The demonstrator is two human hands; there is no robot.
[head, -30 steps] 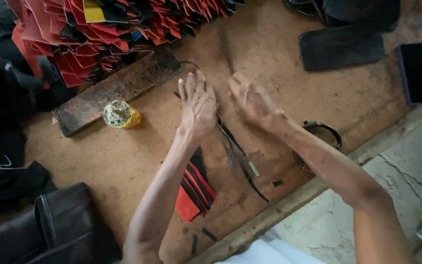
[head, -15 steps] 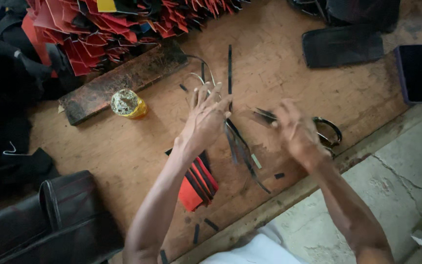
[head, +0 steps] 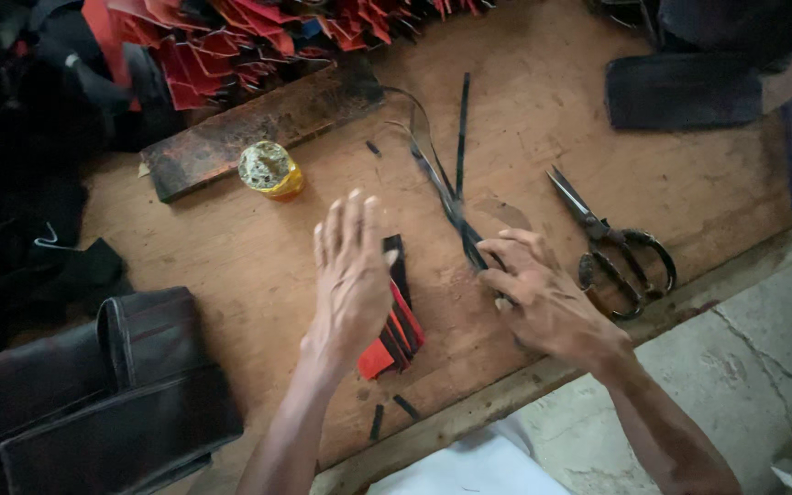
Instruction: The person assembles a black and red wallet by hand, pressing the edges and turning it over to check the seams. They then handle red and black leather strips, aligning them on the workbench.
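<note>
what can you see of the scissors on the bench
The scissors are large, dark metal shears with a worn, tarnished look. They lie flat on the wooden bench, blades shut, long pointed blades aimed up and to the left, two looped handles toward the bench's near edge. Neither hand touches them; the right hand rests just beside the handles, pressing on thin dark strips instead.

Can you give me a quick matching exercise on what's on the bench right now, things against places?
Things:
1. scissors
2. yellow tin
3. red and black pieces
4. black strips

Places:
a. under the left hand
b. pinched by the right hand
c. beside the long wooden block
d. lying free, right of the right hand

Pairs: 1-d, 2-c, 3-a, 4-b
</note>
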